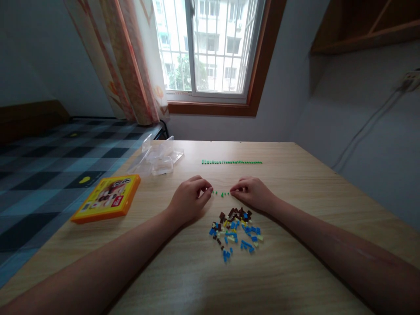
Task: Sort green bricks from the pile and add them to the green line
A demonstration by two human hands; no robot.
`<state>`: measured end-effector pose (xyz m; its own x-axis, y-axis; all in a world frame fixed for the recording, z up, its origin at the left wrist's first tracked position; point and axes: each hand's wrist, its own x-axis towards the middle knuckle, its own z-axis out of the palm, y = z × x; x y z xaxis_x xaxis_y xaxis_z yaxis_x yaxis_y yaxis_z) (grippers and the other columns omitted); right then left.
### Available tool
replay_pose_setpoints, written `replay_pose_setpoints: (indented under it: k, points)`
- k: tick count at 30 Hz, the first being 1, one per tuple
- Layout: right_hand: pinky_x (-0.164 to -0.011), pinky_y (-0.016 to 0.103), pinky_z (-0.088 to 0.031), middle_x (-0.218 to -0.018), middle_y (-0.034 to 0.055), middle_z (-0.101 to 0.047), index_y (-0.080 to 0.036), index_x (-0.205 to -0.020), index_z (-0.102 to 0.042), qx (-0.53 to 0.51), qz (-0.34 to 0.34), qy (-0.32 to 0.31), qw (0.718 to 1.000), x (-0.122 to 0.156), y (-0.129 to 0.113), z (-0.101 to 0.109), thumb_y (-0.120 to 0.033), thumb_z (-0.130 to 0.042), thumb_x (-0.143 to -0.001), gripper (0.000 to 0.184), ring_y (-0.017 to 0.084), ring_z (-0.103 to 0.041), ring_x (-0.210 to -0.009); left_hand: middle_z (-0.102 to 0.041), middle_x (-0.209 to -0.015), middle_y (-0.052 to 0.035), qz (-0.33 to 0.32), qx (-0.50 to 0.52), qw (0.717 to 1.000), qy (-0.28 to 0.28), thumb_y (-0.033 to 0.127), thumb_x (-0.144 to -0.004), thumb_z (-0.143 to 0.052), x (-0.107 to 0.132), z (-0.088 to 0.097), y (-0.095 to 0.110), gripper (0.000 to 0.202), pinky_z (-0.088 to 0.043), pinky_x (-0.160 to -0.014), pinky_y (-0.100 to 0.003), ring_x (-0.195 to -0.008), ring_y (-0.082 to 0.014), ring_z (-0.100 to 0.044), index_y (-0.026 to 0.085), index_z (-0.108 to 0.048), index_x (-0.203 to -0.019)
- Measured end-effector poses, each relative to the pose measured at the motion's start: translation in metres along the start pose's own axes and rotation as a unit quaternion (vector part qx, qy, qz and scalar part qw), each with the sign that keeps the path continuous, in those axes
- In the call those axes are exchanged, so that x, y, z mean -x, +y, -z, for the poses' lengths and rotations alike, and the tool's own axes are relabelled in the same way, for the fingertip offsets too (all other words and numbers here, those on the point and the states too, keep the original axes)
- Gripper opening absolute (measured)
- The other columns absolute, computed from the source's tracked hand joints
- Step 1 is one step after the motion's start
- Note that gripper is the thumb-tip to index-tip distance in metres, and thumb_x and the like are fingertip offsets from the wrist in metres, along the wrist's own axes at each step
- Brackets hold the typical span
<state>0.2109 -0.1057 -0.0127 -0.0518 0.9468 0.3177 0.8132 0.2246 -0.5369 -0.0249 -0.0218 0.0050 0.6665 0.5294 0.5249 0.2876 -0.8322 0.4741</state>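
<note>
Left hand (190, 199), right hand (251, 192): fingertips pressed together, flanking loose green bricks (222, 193) on table (295, 262).

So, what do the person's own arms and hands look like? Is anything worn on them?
The left hand and right hand are bare, with no gloves or rings visible. No sleeves reach into view along the forearms, and neither wrist carries a watch or band.

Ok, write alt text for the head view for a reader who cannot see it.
A left hand and right hand rest on a wooden table, loose green bricks between them. A mixed brick pile lies nearer, a green brick row beyond, a yellow box to the left.
</note>
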Motion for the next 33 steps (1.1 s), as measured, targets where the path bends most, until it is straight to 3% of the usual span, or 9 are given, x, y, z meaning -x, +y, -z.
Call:
replay_pose_setpoints:
  k: [6,9,11,14,19,33]
  points:
    - [-0.07,0.025,-0.041,-0.074,0.002,-0.065,-0.02,-0.091,-0.078,0.006,-0.001,0.008,1.0,0.003,-0.003,0.005,-0.022,-0.071,-0.083,0.011,0.012,-0.056,-0.07,-0.058,-0.072,-0.001,0.003,0.001,1.0,-0.002,0.018,-0.088,-0.058,-0.001,0.002,0.004,0.016,-0.04,-0.058,-0.024,-0.061,-0.0113,-0.051,0.016,-0.068,-0.077]
    - [-0.072,0.025,-0.042,-0.076,0.0024,-0.065,-0.02,-0.093,-0.077,-0.012,0.043,0.031,0.999,0.01,-0.016,0.013,-0.023,-0.07,-0.084,0.012,0.013,-0.057,-0.074,-0.059,-0.072,-0.001,0.003,0.003,1.0,-0.002,0.018,-0.089,-0.057,0.0,0.002,0.005,0.016,-0.04,-0.058,-0.024,-0.061,-0.0112,-0.051,0.016,-0.068,-0.077]
    - [-0.07,0.024,-0.043,-0.076,0.0029,-0.064,-0.02,-0.09,-0.077,-0.038,0.114,-0.009,0.993,0.017,-0.029,0.019,-0.025,-0.066,-0.088,0.013,0.012,-0.057,-0.073,-0.059,-0.072,-0.0009,0.004,0.005,1.0,-0.003,0.017,-0.088,-0.058,0.0,0.001,0.004,0.015,-0.04,-0.058,-0.024,-0.061,-0.0112,-0.052,0.016,-0.068,-0.077]
    - [-0.068,0.023,-0.043,-0.077,0.003,-0.065,-0.02,-0.091,-0.077,-0.05,0.196,-0.117,0.972,0.027,-0.048,0.026,-0.026,-0.062,-0.091,0.016,0.011,-0.057,-0.071,-0.059,-0.073,-0.0006,0.005,0.005,1.0,-0.004,0.016,-0.087,-0.059,0.0,0.001,0.002,0.013,-0.04,-0.059,-0.025,-0.061,-0.011,-0.051,0.016,-0.068,-0.077]
    - [-0.075,0.025,-0.044,-0.081,0.0022,-0.067,-0.021,-0.094,-0.076,-0.007,0.225,-0.195,0.955,0.033,-0.057,0.021,-0.021,-0.063,-0.088,0.015,0.012,-0.058,-0.076,-0.058,-0.073,-0.0007,0.001,0.005,1.0,0.0,0.015,-0.087,-0.059,0.0,0.001,0.003,0.014,-0.04,-0.059,-0.025,-0.061,-0.0108,-0.05,0.016,-0.067,-0.076]
    - [-0.074,0.026,-0.041,-0.082,0.0005,-0.068,-0.022,-0.089,-0.074,0.052,0.245,-0.167,0.954,0.033,-0.062,0.012,-0.024,-0.06,-0.089,0.014,0.012,-0.056,-0.076,-0.059,-0.073,-0.0009,-0.004,0.012,1.0,0.004,0.017,-0.087,-0.059,0.0,-0.001,0.001,0.014,-0.04,-0.059,-0.025,-0.061,-0.0111,-0.051,0.016,-0.067,-0.077]
